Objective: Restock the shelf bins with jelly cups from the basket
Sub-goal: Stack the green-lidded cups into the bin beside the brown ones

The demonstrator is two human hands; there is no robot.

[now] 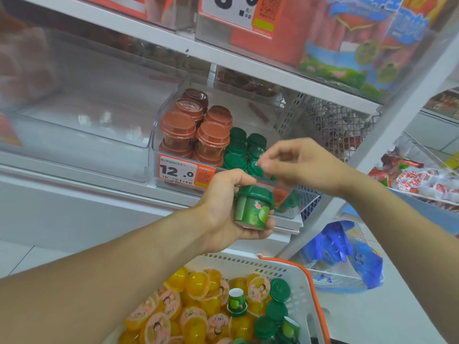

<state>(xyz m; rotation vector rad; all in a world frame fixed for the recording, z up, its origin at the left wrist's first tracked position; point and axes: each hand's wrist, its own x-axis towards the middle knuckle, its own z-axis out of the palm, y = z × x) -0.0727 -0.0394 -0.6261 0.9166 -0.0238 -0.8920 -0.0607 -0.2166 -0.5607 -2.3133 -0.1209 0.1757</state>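
Observation:
My left hand point(223, 214) grips a green jelly cup point(253, 207) upright, just in front of the clear shelf bin point(155, 135). That bin holds stacked brown-lidded cups point(196, 130) on its left and green cups point(238, 150) on its right. My right hand point(298, 165) hovers over the bin's front edge with loosely curled fingers. Its fingertips are at the nearest green cups, and nothing shows in its grasp. Below, the white basket point(303, 289) with an orange handle holds several yellow jelly cups point(196, 284) and several green ones point(279, 290).
A price tag reading 12.0 point(186, 173) sits on the bin's front. To the left stands a wide clear bin point(74, 135). A shelf board point(223, 55) runs above. A wire mesh basket point(332, 125) is behind my right hand, and blue bags point(347, 252) lie lower right.

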